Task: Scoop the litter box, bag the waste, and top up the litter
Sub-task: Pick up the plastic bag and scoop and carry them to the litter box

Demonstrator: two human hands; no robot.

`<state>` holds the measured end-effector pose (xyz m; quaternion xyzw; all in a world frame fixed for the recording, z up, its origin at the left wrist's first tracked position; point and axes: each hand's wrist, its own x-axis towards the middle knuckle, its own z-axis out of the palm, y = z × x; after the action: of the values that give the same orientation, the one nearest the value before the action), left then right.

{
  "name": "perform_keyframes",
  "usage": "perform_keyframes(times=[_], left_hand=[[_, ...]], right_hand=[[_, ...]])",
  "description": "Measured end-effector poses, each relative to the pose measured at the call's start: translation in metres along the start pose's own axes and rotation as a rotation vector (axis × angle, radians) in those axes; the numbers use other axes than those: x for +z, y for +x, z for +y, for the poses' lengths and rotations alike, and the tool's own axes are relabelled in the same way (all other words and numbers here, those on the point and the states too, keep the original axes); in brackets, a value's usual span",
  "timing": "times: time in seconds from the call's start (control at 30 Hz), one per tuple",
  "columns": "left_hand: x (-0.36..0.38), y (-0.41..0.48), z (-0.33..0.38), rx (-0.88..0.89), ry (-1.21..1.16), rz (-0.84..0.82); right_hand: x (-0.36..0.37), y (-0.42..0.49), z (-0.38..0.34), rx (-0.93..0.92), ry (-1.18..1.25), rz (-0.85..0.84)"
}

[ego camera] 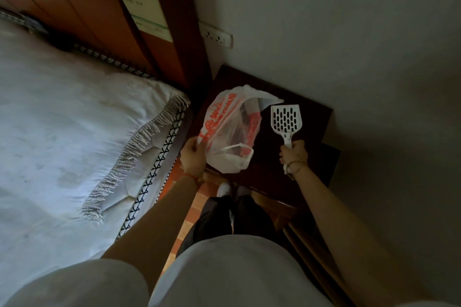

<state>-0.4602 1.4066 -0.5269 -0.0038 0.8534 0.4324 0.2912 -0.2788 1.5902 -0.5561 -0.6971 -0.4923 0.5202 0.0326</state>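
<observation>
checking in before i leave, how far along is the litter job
Nothing looks done: the white scoop looks clean. In hand: left hand grips the plastic bag, right hand holds that scoop, over a dark nightstand. Scooping, bagging, topping up remain.

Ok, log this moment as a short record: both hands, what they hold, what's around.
left hand: grips the plastic bag by its edge
plastic bag: white, orange print, over the bedside table
right hand: grips the scoop by its handle
scoop: white, slotted, empty, right of the bag
litter box: not in view
bed: on the person's left
</observation>
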Motion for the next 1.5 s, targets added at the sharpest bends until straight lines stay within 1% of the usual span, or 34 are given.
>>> perform_keyframes(times=[0.17, 0.3, 0.43, 0.57, 0.8, 0.97, 1.1, 1.2, 1.3, 1.5], left_hand=[[-0.032, -0.033, 0.006, 0.055, -0.130, -0.002], [-0.053, -0.061, -0.001, 0.064, -0.268, -0.013], [-0.070, -0.098, -0.003, 0.102, -0.345, 0.059], [-0.083, -0.134, -0.016, 0.079, -0.491, 0.134], [-0.108, -0.205, -0.045, 0.066, -0.679, 0.336], [-0.132, -0.256, -0.083, 0.062, -0.751, 0.481], [-0.155, -0.298, -0.112, 0.023, -0.813, 0.636], [-0.172, -0.331, -0.141, 0.018, -0.847, 0.732], [-0.191, -0.366, -0.170, 0.013, -0.928, 0.831], [-0.234, -0.448, -0.243, 0.006, -1.041, 1.026]], right_hand=[[-0.013, -0.048, -0.007, -0.051, 0.030, -0.040], [-0.021, -0.082, -0.009, -0.150, -0.001, -0.139], [-0.026, -0.109, -0.013, -0.275, -0.072, -0.252], [-0.028, -0.131, -0.019, -0.390, -0.158, -0.352], [-0.017, -0.169, -0.023, -0.561, -0.319, -0.531], [0.004, -0.206, -0.013, -0.657, -0.419, -0.685], [0.027, -0.248, 0.002, -0.735, -0.530, -0.807], [0.046, -0.284, 0.019, -0.814, -0.624, -0.885], [0.069, -0.323, 0.042, -0.897, -0.709, -0.963], [0.114, -0.411, 0.114, -0.939, -0.823, -1.098]])
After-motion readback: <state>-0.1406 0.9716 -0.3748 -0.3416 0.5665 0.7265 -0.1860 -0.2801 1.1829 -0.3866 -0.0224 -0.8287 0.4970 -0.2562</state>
